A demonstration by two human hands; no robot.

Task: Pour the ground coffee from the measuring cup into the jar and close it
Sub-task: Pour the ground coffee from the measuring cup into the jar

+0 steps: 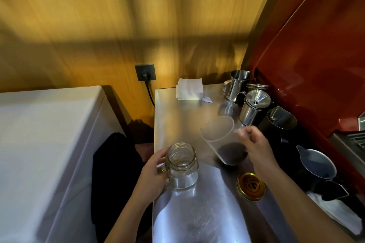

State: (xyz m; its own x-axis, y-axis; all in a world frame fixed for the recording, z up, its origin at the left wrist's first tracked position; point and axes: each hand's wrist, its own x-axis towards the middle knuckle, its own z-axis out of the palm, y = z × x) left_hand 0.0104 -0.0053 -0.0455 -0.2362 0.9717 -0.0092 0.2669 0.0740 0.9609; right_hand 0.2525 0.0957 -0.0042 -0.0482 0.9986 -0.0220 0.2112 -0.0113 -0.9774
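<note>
A clear glass jar (182, 165) with a side handle stands open on the steel counter (177, 116). My left hand (153, 171) grips its handle. To its right, my right hand (256, 148) holds a clear plastic measuring cup (221, 136) by its handle. The cup is tilted, its mouth pointing up and away, with dark ground coffee (232, 153) settled in its bottom. The cup is blurred and sits apart from the jar. The gold jar lid (250, 186) lies flat on the counter under my right forearm.
Steel pitchers (236, 84) and a lidded steel pot (253, 107) stand at the back right, with black jugs (316, 165) beside a red machine (316, 55). White napkins (189, 89) lie at the back. A white appliance (49, 144) sits left of the counter.
</note>
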